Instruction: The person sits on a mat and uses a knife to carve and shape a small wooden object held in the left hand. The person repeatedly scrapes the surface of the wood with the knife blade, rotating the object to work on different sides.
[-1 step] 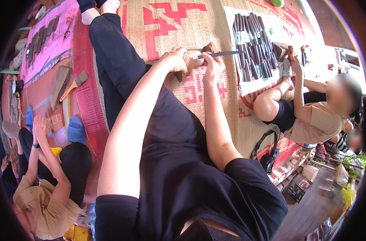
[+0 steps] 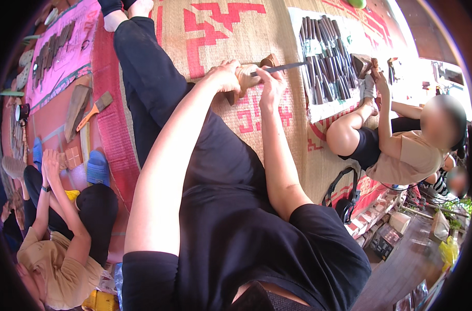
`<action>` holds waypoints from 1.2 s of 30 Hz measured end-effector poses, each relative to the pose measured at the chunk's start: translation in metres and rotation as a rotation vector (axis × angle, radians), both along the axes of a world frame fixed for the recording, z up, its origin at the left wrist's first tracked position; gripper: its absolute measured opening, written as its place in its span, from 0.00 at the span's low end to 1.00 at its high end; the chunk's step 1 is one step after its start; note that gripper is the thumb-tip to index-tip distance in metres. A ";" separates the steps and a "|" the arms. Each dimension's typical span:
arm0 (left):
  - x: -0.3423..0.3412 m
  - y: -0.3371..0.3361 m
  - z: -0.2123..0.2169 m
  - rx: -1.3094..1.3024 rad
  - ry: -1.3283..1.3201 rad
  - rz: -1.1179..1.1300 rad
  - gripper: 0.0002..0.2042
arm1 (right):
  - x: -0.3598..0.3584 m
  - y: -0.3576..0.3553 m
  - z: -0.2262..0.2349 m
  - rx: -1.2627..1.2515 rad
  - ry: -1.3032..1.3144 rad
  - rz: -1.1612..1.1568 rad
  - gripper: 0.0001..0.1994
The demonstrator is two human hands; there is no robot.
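Note:
My left hand [image 2: 224, 75] is closed on a pale carved piece of wood [image 2: 246, 76], steadying it over the woven mat. My right hand [image 2: 272, 87] grips a long, flat, dark chisel [image 2: 290, 66]. One end of the chisel meets the right side of the wood, and the other points right toward the laid-out tools. Behind the right hand's fingers stands a brown wooden block [image 2: 269, 60]; another bit of darker wood shows beneath the pale piece. The exact contact at the chisel's edge is too small to tell.
Rows of dark chisels [image 2: 327, 65] lie on a white cloth at the right, by a seated co-worker [image 2: 407, 150]. At the left are a pink cloth [image 2: 65, 62] with tools, a brush [image 2: 97, 110], a wood block [image 2: 78, 111] and another person [image 2: 65, 249]. A black strap [image 2: 345, 199] lies right.
My right hand and the chisel have shifted slightly left, toward and over the pale wood. My left hand and the wood look unmoved.

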State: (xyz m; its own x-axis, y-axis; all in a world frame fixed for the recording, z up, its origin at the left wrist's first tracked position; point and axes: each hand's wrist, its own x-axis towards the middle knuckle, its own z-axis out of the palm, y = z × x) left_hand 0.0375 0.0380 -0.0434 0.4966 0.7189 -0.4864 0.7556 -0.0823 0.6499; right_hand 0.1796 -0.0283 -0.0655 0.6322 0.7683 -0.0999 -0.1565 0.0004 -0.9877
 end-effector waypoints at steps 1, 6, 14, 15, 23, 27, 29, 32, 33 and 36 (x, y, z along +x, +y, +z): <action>0.000 0.001 0.001 -0.015 0.002 -0.002 0.41 | -0.003 0.001 -0.005 -0.012 -0.083 -0.016 0.04; 0.003 -0.003 0.005 -0.031 0.037 0.018 0.41 | 0.005 0.009 0.003 -0.012 -0.045 -0.138 0.03; 0.000 -0.002 0.001 -0.005 0.004 0.015 0.41 | -0.007 0.003 0.007 -0.032 -0.079 -0.037 0.05; 0.001 -0.001 0.001 0.004 -0.005 0.008 0.42 | -0.007 0.004 0.007 -0.059 -0.129 -0.048 0.05; 0.001 -0.001 0.000 -0.016 0.025 0.001 0.42 | 0.001 0.003 0.013 -0.065 -0.005 -0.112 0.05; -0.001 -0.001 0.007 -0.045 0.042 -0.007 0.43 | -0.006 0.001 0.012 -0.055 -0.209 -0.032 0.05; 0.001 -0.002 0.009 -0.051 0.051 -0.009 0.43 | -0.006 0.003 0.008 -0.066 -0.216 -0.046 0.04; 0.001 -0.003 0.002 -0.034 0.035 0.009 0.43 | 0.004 0.008 -0.002 -0.076 -0.149 -0.097 0.04; 0.000 -0.004 0.003 -0.028 0.025 0.019 0.43 | 0.006 0.008 0.000 -0.066 -0.088 -0.122 0.05; 0.003 -0.004 0.008 -0.038 0.056 0.020 0.42 | 0.005 0.006 0.010 -0.074 -0.009 -0.108 0.05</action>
State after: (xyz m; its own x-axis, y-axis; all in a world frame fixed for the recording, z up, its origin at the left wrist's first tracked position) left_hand 0.0400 0.0337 -0.0358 0.4538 0.7091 -0.5397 0.7919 -0.0432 0.6091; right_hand 0.1842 -0.0222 -0.0554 0.7119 0.6867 -0.1472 -0.1501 -0.0559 -0.9871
